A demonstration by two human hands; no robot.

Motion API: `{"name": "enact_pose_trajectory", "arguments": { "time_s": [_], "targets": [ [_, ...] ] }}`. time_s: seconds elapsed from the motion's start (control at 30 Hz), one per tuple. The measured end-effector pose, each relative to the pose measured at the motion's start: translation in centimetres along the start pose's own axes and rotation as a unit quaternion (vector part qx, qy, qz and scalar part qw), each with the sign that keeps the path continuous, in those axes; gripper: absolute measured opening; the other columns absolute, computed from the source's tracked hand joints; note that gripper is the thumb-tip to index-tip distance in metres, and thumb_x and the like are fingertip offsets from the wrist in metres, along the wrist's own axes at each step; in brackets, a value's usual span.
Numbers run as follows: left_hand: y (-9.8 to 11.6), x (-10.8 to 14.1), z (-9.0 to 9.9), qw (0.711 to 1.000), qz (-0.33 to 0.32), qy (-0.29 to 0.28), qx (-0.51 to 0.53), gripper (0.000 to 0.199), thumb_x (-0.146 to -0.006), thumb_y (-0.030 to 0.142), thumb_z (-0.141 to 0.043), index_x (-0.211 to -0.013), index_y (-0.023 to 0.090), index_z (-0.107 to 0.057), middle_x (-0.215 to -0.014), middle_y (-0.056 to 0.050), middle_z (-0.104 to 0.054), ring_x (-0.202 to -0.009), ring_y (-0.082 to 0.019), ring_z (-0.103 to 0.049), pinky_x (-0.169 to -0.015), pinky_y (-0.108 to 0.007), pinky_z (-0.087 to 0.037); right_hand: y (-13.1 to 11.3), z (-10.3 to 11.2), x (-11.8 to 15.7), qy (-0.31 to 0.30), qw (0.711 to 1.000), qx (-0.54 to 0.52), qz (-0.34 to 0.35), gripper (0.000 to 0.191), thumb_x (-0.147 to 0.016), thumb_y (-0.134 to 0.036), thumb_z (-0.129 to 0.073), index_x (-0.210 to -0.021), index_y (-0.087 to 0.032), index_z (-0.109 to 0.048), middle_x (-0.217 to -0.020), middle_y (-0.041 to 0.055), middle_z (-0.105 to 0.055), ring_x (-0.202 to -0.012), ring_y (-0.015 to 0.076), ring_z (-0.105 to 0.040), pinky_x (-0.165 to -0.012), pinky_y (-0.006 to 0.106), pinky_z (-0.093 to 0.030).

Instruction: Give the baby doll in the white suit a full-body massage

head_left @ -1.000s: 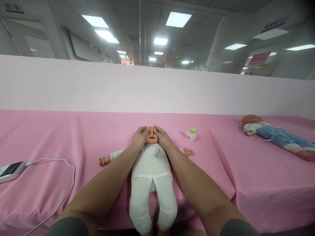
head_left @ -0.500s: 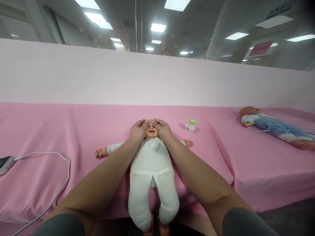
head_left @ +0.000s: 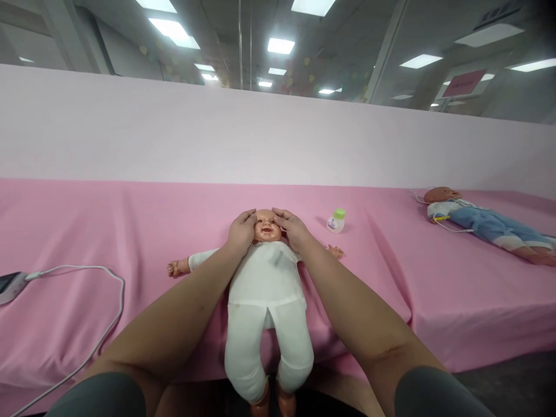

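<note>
A baby doll (head_left: 268, 278) in a white top and trousers lies on its back, arms out to the sides, its legs over the front edge of the pink-covered surface. My left hand (head_left: 242, 233) rests along the left side of the doll's head (head_left: 266, 227), fingers stretched out. On the other side, my right hand (head_left: 293, 229) touches the head near the temple, its fingers extended and thumb below. Eyes, nose and open mouth of the doll show between my hands; the sides of its head are hidden.
A small clear bottle with a green cap (head_left: 336, 221) stands right of my hands. A second doll (head_left: 486, 225) in blue trousers lies far right, with thin tubing. At left is a white device (head_left: 13, 287) with a cable (head_left: 121, 292). A white wall (head_left: 278, 142) rises behind.
Both hands have moved outward, away from the middle of the doll's face. My thumbs have left the area beside its nose, and more of its face shows.
</note>
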State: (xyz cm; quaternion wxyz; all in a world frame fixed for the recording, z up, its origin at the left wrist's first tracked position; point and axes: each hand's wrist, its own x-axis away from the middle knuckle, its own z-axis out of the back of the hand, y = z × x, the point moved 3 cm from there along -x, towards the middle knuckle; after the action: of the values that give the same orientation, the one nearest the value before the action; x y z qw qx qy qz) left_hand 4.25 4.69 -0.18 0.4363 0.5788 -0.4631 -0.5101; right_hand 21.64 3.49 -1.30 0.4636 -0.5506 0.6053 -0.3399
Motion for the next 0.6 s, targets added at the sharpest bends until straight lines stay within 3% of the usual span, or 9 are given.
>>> {"name": "enact_pose_trajectory", "arguments": {
  "time_s": [0.1, 0.23, 0.4, 0.5, 0.6],
  "targets": [
    [0.4, 0.5, -0.2, 1.0, 0.004, -0.009, 0.017, 0.047, -0.08, 0.037, -0.074, -0.123, 0.019, -0.069, -0.121, -0.013, -0.073, -0.105, -0.026, -0.072, -0.091, -0.038, -0.058, 0.0, -0.7, -0.2, 0.016, 0.998, 0.03, 0.05, 0.059, -0.067, -0.038, -0.09, -0.12, -0.023, -0.071, -0.124, 0.0061, -0.074, -0.118, 0.0255, -0.067, -0.112, 0.046, -0.05],
    [0.5, 0.7, -0.4, 1.0, 0.007, -0.009, -0.005, 0.054, -0.073, 0.036, -0.082, -0.122, 0.019, -0.067, -0.12, -0.013, -0.072, -0.103, -0.027, -0.072, -0.087, -0.037, -0.058, -0.1, -1.1, -0.3, 0.063, 0.994, 0.063, 0.058, 0.06, -0.06, -0.041, -0.095, -0.111, -0.021, -0.07, -0.114, 0.0059, -0.075, -0.108, 0.0245, -0.07, -0.106, 0.044, -0.053],
    [0.2, 0.0, -0.6, 0.999, -0.009, 0.003, -0.046, 0.042, -0.08, 0.041, -0.078, -0.116, 0.02, -0.07, -0.113, -0.01, -0.075, -0.108, -0.027, -0.07, -0.098, -0.039, -0.054, -0.3, -1.3, -0.3, 0.076, 0.995, 0.035, 0.056, 0.052, -0.064, -0.048, -0.091, -0.103, -0.021, -0.071, -0.101, 0.004, -0.076, -0.095, 0.0227, -0.071, -0.098, 0.042, -0.056],
    [0.1, -0.1, -0.6, 0.999, -0.007, 0.01, -0.039, 0.033, -0.086, 0.038, -0.069, -0.114, 0.021, -0.071, -0.112, -0.009, -0.076, -0.107, -0.026, -0.07, -0.098, -0.039, -0.054, 0.0, -1.0, -0.4, 0.077, 0.996, 0.024, 0.045, 0.046, -0.07, -0.053, -0.085, -0.103, -0.022, -0.073, -0.103, 0.004, -0.077, -0.101, 0.0234, -0.07, -0.098, 0.042, -0.056],
    [0.0, 0.0, -0.5, 1.0, -0.001, 0.006, -0.026, 0.03, -0.088, 0.035, -0.062, -0.115, 0.023, -0.072, -0.113, -0.008, -0.076, -0.105, -0.025, -0.07, -0.097, -0.039, -0.056, 0.3, -0.5, -0.5, 0.076, 0.997, 0.017, 0.023, 0.042, -0.074, -0.046, -0.081, -0.109, -0.025, -0.074, -0.11, 0.0028, -0.076, -0.107, 0.0235, -0.068, -0.099, 0.042, -0.056]
  ]
}}
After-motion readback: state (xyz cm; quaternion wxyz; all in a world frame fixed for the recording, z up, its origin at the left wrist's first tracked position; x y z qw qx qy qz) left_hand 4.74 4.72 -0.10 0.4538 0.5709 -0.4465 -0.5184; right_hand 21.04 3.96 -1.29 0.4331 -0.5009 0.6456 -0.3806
